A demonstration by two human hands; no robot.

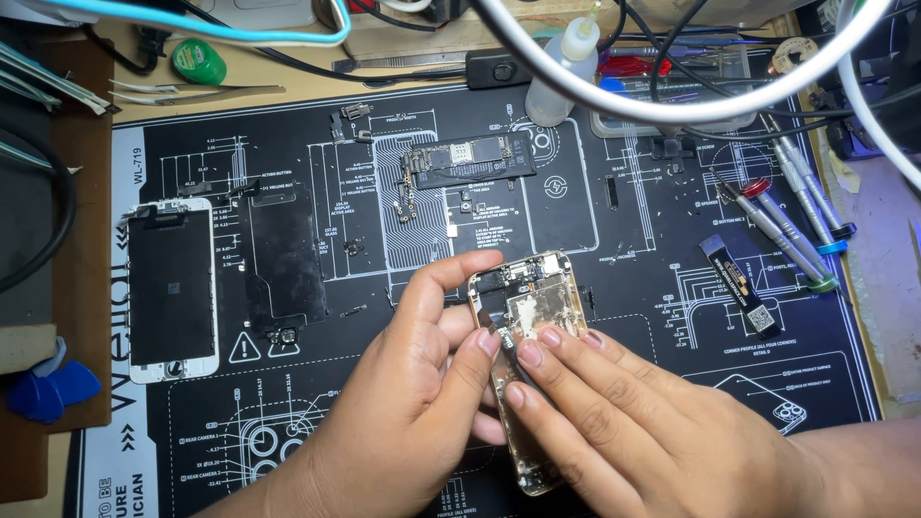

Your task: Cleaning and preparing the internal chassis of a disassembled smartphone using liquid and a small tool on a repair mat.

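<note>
Here the left hand [403,403] clamps the gold phone housing [526,317], while the right hand's [614,422] fingers [547,338] press together, seemingly onto its inside.

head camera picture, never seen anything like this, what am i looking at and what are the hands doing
This single picture comes from a camera worn on a person's head, looking down at their own two bare hands over a workbench.

The left hand and right hand together hold an opened gold phone shell, fingertips pressing on its inner parts.

Beneath lies a black work mat printed with white diagrams. On it are a removed phone screen at the left, a dark metal shield plate beside it, and a circuit board above the hands. At the right lie several screwdrivers and a flat ribbon cable. A small squeeze bottle stands at the top, under looping white cables.
</note>
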